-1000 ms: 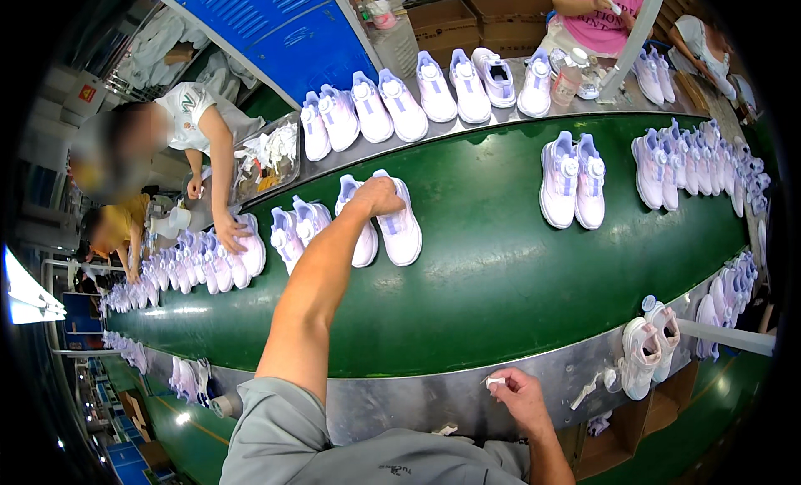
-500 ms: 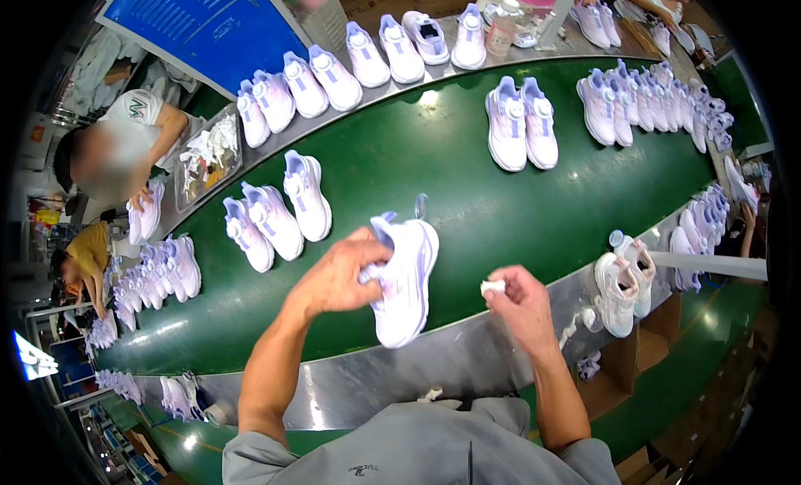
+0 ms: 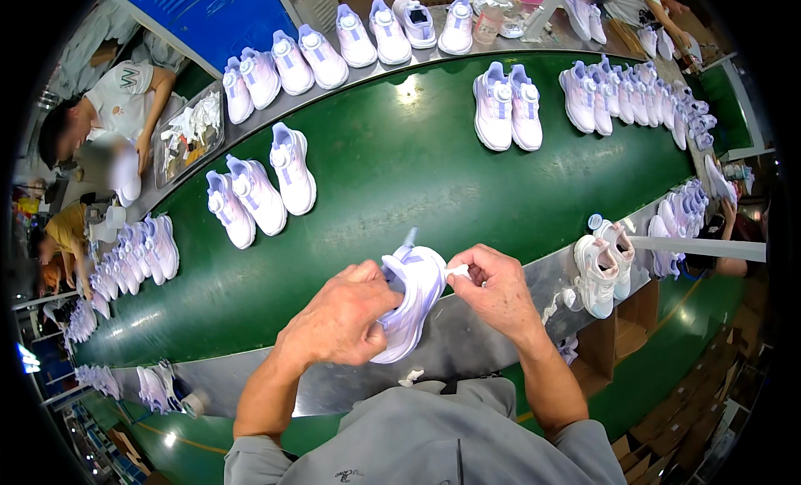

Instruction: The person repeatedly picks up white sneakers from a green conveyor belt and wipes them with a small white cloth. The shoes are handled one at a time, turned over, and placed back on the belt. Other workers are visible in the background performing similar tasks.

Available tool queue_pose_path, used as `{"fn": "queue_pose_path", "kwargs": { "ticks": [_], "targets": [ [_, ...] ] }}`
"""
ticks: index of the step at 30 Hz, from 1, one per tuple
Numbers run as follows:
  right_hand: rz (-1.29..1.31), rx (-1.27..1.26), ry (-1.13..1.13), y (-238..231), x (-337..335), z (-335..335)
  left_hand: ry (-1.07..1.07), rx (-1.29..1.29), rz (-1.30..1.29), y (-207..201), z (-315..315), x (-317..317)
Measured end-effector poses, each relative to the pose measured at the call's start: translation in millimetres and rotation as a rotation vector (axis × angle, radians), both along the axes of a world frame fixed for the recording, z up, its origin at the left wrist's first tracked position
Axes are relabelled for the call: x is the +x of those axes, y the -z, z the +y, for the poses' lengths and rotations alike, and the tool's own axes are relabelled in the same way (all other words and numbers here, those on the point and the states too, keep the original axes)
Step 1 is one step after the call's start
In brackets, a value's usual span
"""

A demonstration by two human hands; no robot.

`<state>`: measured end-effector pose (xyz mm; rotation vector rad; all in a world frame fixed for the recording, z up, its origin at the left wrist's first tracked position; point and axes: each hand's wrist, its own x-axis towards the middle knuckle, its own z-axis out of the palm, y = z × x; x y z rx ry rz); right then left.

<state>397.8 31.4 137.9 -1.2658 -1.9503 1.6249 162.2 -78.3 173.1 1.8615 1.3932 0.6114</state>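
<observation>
A white and pale-lavender sneaker [image 3: 424,286] is tilted above the near edge of the green belt. My left hand [image 3: 346,314] grips it on its left side, with fingers curled over the opening. At the sneaker's upper right side, my right hand [image 3: 494,295] pinches a small white wad [image 3: 457,271], perhaps cloth or tissue, against or very close to the shoe's surface. From the sneaker's top end a bluish see-through tab [image 3: 410,237] sticks up. My left fingertips are partly hidden by the hand itself.
Three similar sneakers [image 3: 255,196] stand left on the green belt [image 3: 375,176], a pair [image 3: 506,108] farther right. More line the far metal ledge. Beige sneakers [image 3: 596,278] stand on the near metal ledge [image 3: 488,347], by cardboard boxes [image 3: 597,350]. A co-worker [image 3: 125,101] handles a shoe at left.
My right hand has moved left with the white wad, up to the sneaker. The sneaker and my left hand have come nearer to me, and the shoe has turned. My view has shifted slightly.
</observation>
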Motion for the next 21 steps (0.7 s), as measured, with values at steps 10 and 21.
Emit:
{"fn": "queue_pose_path", "kwargs": {
  "ticks": [10,21],
  "targets": [
    [-0.039,0.110,-0.113,-3.7,-1.6,8.0,0.103,0.064,0.066,0.4,-4.4,8.0],
    [-0.106,0.182,-0.216,-1.6,-4.3,6.7,0.126,0.047,0.116,3.3,-10.1,10.7]
  ]
}}
